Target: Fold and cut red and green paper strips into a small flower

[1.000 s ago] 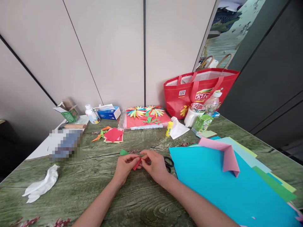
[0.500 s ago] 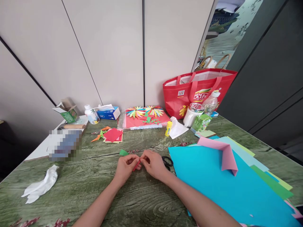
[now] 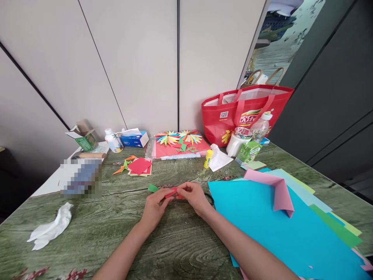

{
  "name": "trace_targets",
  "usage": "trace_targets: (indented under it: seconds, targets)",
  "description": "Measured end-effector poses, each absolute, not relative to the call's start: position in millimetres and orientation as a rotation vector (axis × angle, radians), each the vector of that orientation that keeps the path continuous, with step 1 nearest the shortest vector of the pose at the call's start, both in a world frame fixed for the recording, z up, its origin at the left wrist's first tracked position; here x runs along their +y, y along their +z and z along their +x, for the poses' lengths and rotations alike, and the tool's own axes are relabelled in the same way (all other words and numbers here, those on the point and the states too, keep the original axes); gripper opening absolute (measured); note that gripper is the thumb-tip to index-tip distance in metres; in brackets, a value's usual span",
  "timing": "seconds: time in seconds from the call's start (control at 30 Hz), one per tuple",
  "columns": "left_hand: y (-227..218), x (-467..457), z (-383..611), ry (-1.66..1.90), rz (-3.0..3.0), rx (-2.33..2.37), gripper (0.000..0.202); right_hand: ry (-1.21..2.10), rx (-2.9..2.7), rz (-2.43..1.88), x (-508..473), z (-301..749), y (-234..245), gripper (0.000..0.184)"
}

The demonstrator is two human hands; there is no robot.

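Note:
My left hand point(image 3: 154, 208) and my right hand point(image 3: 194, 197) meet at the middle of the green wood-grain table point(image 3: 96, 229). Both pinch a small folded red paper piece point(image 3: 174, 192) between fingertips, just above the tabletop. A small green paper scrap point(image 3: 152, 188) lies just left of it. Black scissors point(image 3: 210, 197) lie mostly hidden behind my right hand, at the edge of a large blue sheet point(image 3: 271, 229).
A folded pink sheet point(image 3: 276, 190) lies on stacked coloured sheets at right. At the back stand a red tote bag point(image 3: 246, 112), a glue stick point(image 3: 208, 158), paper stars point(image 3: 177, 138), a tissue box point(image 3: 133, 139) and folded red squares point(image 3: 139, 166). Crumpled tissue point(image 3: 51, 229) lies at left.
Both hands have shifted slightly away from me with the red piece. It now lies more flat between the fingertips, and my right hand covers more of the scissors.

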State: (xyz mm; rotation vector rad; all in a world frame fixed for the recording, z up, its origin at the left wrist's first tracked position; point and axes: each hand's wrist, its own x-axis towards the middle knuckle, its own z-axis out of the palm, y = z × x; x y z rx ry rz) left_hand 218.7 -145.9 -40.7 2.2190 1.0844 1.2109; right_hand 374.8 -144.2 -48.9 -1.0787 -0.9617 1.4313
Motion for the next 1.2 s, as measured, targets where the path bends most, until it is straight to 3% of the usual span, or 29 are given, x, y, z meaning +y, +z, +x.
trace_targets:
  seconds: [0.2,0.3,0.5,0.7,1.2]
  targets:
    - [-37.8,-145.0,218.3,1.284,2.329,1.005,0.015,1.473,-0.939,-1.018,-147.5,373.9,-44.0,0.027]
    - [-38.9,-144.4,218.3,1.295,2.254,1.042,0.014,1.449,-1.032,-0.991,-148.2,373.0,-43.3,0.017]
    - [-35.4,-146.5,222.4,1.190,1.774,1.213,0.007,1.335,-1.228,-1.032,-146.9,372.2,-47.4,0.010]
    - [-32.1,-145.7,225.7,1.188,1.301,1.261,0.017,1.255,-1.317,-1.051,-152.8,367.6,-45.5,0.010]
    - [-31.0,-146.9,225.0,1.208,1.293,1.219,0.012,1.367,-1.094,-1.064,-155.7,362.5,-41.9,0.014]
